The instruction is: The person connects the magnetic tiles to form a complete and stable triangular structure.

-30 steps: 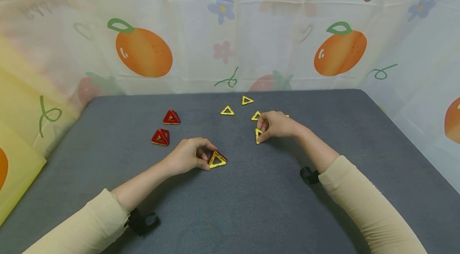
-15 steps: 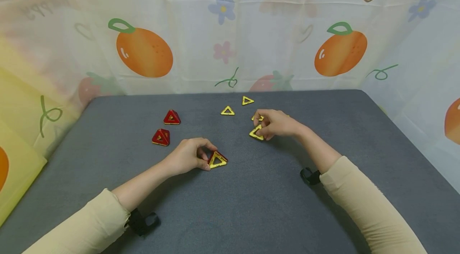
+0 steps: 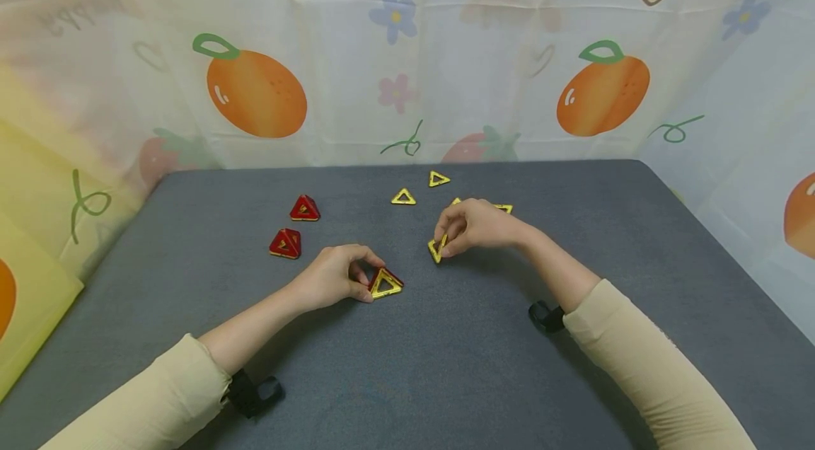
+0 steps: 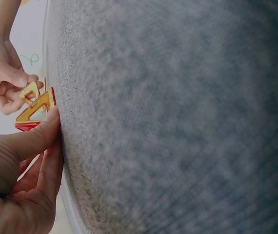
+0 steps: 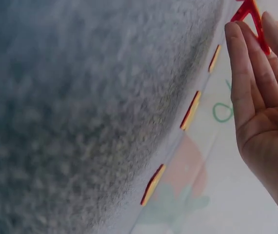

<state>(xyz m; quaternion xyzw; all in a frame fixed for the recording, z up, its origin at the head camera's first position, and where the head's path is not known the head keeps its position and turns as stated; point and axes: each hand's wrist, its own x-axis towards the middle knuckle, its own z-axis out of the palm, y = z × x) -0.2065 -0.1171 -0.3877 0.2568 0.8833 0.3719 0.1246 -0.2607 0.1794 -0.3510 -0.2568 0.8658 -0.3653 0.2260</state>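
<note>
In the head view, my left hand (image 3: pixel 337 273) pinches a magnetic-tile piece (image 3: pixel 387 292) on the table, its yellow triangular face toward me and a red edge behind. My right hand (image 3: pixel 480 225), to the right and farther back, pinches a single triangular magnetic tile (image 3: pixel 433 253) between thumb and fingers, tilted up. From the right wrist, the side of this tile (image 5: pixel 260 31) that shows is red. In the left wrist view, the left thumb lies against the piece (image 4: pixel 31 113), and the tile in the right hand (image 4: pixel 9 80) appears just beyond it.
Two red pyramids (image 3: pixel 305 209) of tiles stand at the left on the grey table (image 3: pixel 407 379). Several loose yellow triangular tiles (image 3: pixel 403 202) lie toward the back, some partly behind the right hand. A printed curtain (image 3: pixel 484 82) hangs beyond the table's far edge.
My right hand has lifted its tile and brought it left toward the left hand, turning it on the way. The left hand has kept still with its piece.
</note>
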